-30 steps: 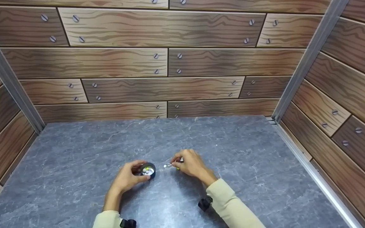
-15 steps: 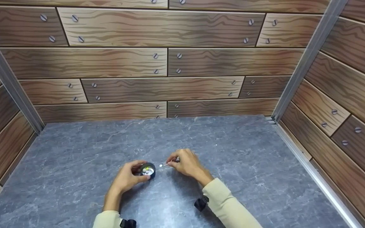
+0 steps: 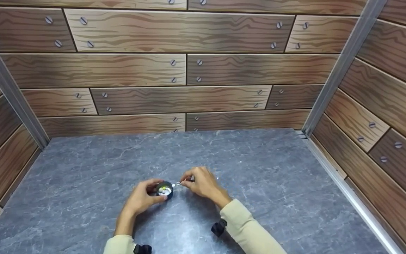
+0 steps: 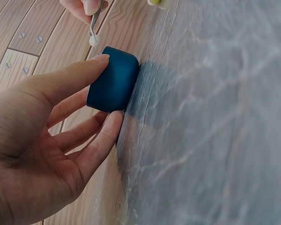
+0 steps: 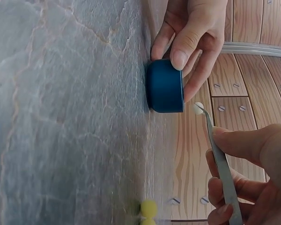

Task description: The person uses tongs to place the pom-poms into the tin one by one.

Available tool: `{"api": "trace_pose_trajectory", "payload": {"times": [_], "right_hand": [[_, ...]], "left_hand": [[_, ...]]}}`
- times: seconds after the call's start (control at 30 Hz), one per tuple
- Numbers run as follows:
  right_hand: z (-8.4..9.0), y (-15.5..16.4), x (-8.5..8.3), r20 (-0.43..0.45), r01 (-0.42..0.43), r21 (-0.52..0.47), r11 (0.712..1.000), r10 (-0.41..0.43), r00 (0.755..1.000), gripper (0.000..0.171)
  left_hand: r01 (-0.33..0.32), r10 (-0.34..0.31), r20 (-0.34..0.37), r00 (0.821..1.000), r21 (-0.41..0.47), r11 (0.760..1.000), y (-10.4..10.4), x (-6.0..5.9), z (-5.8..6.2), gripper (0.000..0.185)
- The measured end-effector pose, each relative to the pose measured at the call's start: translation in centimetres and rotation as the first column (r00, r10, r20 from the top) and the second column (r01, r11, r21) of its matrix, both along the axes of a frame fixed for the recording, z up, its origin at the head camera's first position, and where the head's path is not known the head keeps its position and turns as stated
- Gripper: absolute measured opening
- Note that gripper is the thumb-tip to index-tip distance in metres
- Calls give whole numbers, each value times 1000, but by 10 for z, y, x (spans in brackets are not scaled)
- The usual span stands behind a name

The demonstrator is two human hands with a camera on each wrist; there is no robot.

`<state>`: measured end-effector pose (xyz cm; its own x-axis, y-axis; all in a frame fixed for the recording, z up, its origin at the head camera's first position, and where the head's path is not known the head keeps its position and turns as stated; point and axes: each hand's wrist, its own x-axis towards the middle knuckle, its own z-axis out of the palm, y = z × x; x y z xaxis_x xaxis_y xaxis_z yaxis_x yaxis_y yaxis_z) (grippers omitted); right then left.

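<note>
A: Item one?
B: Small white round ball point(image 5: 198, 108), material not discernible; just above the right rim of a dark blue, smooth-walled round cup point(image 5: 165, 86), apart from it in the wrist views.
A: Handling?
B: Judged light, perhaps slightly soft, apt to slip or roll. Best held gently across its widest part, by the tips of slim silver metal tweezers point(image 5: 221, 164).
A: Hands?
B: Right hand point(image 3: 203, 181): pinches the tweezers, tips narrowed on the ball. Left hand point(image 3: 141, 197): curled round the cup, thumb at the rim. Cup probably stiff, somewhat slick; better held low, mouth free.
A: Also listed?
B: Small white and yellow pieces point(image 3: 164, 188) inside the cup; yellow balls point(image 5: 149, 208) on the grey marbled tabletop point(image 3: 118, 169), right of the cup.
A: Obscured?
B: Pieces too small to count; wrist views hide the cup's inside. One yellow ball and the tweezers' rear end are cut off in the right wrist view.
</note>
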<state>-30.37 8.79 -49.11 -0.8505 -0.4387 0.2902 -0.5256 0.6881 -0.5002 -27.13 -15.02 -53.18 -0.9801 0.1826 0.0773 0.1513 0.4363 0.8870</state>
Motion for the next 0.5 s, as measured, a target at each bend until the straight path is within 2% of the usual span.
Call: {"api": "trace_pose_trajectory", "payload": {"times": [0.5], "right_hand": [[-11, -13, 0, 31, -8, -6, 1000, 8, 999, 5]], "left_hand": [[0, 0, 3, 1000, -4, 1000, 0, 0, 1, 56]]}}
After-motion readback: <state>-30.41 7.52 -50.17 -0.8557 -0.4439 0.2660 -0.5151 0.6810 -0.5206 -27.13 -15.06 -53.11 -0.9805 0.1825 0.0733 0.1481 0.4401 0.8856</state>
